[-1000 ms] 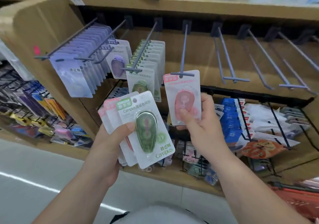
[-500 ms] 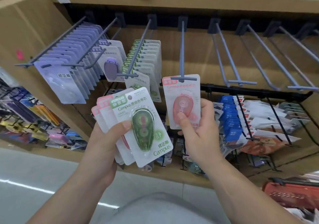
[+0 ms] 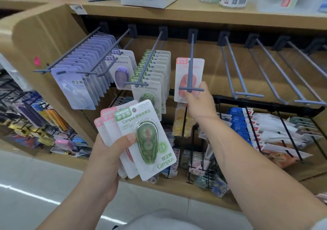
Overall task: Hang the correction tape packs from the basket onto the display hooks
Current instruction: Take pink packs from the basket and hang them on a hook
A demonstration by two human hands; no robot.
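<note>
My left hand (image 3: 109, 151) grips a fanned stack of correction tape packs (image 3: 141, 137), a green one on top and pink ones behind it. My right hand (image 3: 200, 104) pinches the lower part of a pink correction tape pack (image 3: 196, 70), which sits on the middle grey display hook (image 3: 190, 65), partway along the rod behind the hook's crossbar. To the left, a row of green packs (image 3: 155, 66) hangs on one hook, a purple pack (image 3: 122, 70) on another, and lilac packs (image 3: 79, 81) on the far-left hooks. The basket is not in view.
Several bare grey hooks (image 3: 247, 73) stick out to the right of the pink pack. A wooden shelf (image 3: 194, 11) with boxes runs above. Black wire racks (image 3: 265, 132) with other stationery hang below, and tiled floor lies at the lower left.
My right hand has pushed the pink pack up and back along the middle hook, past the crossbar. My left hand keeps its stack, nearly still.
</note>
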